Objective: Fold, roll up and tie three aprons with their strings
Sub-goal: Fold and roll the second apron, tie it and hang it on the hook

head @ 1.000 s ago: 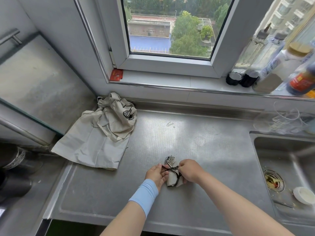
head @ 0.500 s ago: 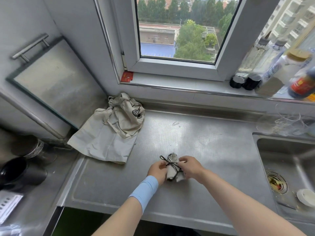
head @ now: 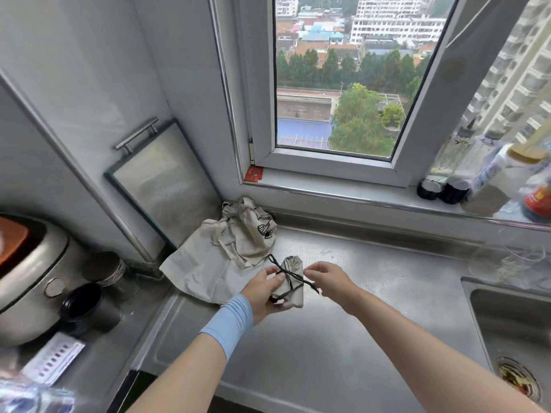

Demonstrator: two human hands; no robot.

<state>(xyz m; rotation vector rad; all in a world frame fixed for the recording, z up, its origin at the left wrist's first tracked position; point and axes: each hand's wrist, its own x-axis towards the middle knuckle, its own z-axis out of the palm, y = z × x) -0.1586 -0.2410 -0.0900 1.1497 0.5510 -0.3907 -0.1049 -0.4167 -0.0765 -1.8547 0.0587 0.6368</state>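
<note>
A small rolled beige apron (head: 291, 286) with dark strings crossed over it is lifted above the steel counter (head: 343, 347). My left hand (head: 262, 293) grips the roll from the left and below. My right hand (head: 323, 278) pinches a dark string at the roll's right side. A loop of string sticks up at the roll's top left. Behind them, loose beige aprons (head: 229, 257) lie in a crumpled heap in the counter's back left corner; I cannot tell how many.
A sink (head: 512, 338) with a drain strainer lies at the right. Bottles and jars (head: 492, 180) line the window sill. A glass-fronted board (head: 161, 186) leans on the left wall. A rice cooker (head: 26, 275) and dark cups (head: 86, 305) stand at the left.
Both hands have lifted the rolled apron off the counter and the strings are drawn out crosswise. The camera has tilted up and turned left.
</note>
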